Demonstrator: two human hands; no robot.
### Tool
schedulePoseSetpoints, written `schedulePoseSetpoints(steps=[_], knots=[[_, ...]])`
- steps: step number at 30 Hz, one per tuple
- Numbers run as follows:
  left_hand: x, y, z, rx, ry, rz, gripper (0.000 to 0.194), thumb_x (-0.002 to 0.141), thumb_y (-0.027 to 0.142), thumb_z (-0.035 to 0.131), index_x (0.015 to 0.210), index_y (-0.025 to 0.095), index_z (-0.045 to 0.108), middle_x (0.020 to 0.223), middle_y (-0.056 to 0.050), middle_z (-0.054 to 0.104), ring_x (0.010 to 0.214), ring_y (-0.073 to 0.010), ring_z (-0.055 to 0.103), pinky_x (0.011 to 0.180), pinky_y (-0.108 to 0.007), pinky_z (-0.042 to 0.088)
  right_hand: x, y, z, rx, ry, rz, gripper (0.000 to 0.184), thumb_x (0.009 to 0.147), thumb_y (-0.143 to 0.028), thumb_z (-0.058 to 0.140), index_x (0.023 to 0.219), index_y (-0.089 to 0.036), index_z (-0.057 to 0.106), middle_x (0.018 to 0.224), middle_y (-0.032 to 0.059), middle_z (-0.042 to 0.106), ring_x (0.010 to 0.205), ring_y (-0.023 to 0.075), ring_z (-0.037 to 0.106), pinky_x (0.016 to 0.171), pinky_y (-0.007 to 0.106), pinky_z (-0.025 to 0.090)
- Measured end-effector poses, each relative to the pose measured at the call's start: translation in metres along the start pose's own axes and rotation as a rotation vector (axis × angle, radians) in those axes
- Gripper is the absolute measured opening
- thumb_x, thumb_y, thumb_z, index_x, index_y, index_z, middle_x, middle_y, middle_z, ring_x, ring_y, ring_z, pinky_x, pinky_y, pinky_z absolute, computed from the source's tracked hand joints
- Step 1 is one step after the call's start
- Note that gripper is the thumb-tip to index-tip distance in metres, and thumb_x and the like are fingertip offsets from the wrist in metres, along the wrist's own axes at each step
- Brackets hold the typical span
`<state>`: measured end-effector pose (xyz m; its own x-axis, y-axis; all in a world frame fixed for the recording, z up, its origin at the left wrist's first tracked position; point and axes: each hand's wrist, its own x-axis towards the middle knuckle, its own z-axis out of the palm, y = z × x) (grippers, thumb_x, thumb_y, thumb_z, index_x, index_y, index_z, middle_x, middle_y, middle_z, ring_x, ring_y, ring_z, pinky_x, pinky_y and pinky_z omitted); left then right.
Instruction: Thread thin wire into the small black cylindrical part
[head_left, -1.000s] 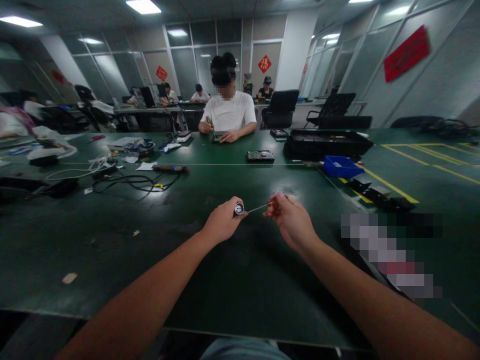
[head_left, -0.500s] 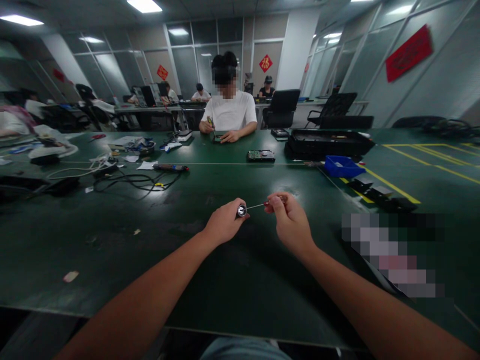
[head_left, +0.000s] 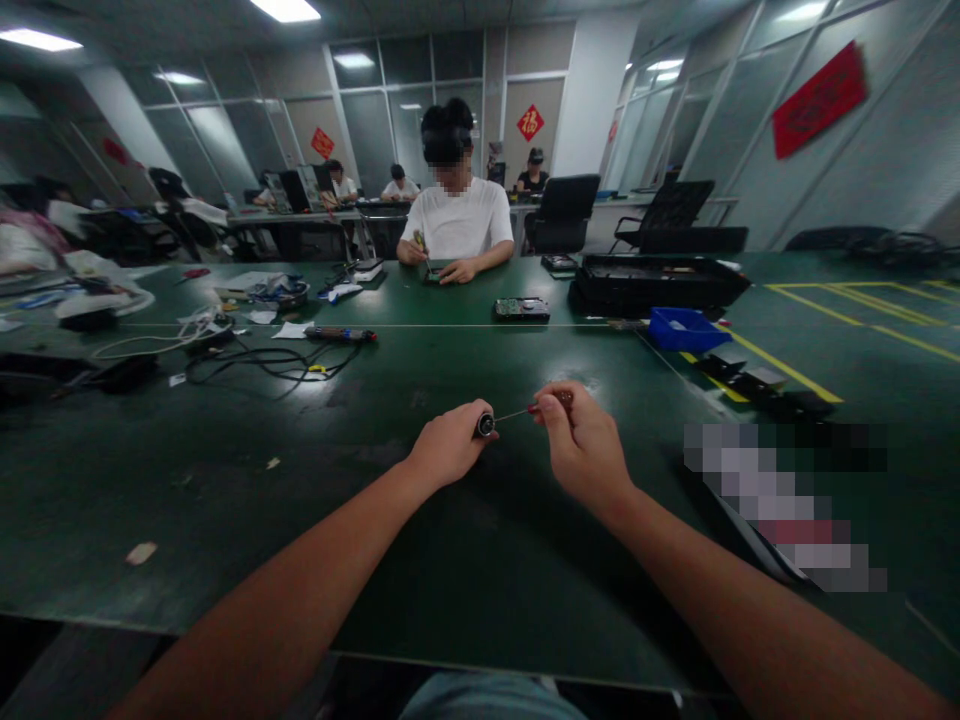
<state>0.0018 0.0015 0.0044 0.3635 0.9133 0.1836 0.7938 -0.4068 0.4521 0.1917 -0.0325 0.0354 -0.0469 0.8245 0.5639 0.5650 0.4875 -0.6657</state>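
My left hand (head_left: 448,443) is wrapped round a small black flashlight (head_left: 485,425), a short cylinder with a shiny metal rim. Its round end faces right and towards me, and most of the body is hidden in the fingers. In my right hand (head_left: 581,430) is a screwdriver (head_left: 514,413) with a thin metal shaft, a red part at the collar and a brownish handle. The shaft points left, and its tip is at the flashlight's round end. I cannot tell how deep the tip sits. Both hands are above the green table (head_left: 480,580).
Across the table a person (head_left: 459,215) works on a small device. A hard drive (head_left: 521,309), a black tray (head_left: 660,285) and a blue bin (head_left: 688,330) stand ahead. Black cables (head_left: 274,365) and an electric screwdriver (head_left: 341,335) lie left. A blurred-out item (head_left: 780,510) lies right.
The flashlight's round end looks darker inside and turned slightly, where it shone bright before. My right hand has shifted a little, with the screwdriver still at the flashlight.
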Motion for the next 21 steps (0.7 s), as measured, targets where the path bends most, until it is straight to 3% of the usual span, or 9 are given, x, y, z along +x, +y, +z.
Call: schedulePoseSetpoints(steps=[21], knots=[[0.0004,-0.0024,0.0021,0.02,-0.026,-0.01,0.015,0.09,0.037,0.058,0.1,0.027,0.056,0.101,-0.001,0.068,0.087,-0.0217,0.064,0.066,-0.03,0.042,0.0006,0.0015,0.0018,-0.056,-0.126,-0.044,0.019,0.099,-0.033,0.042,0.101,-0.021,0.056,0.088,0.0063,0.07,0.081,0.0212,0.068,0.071,0.033,0.047]])
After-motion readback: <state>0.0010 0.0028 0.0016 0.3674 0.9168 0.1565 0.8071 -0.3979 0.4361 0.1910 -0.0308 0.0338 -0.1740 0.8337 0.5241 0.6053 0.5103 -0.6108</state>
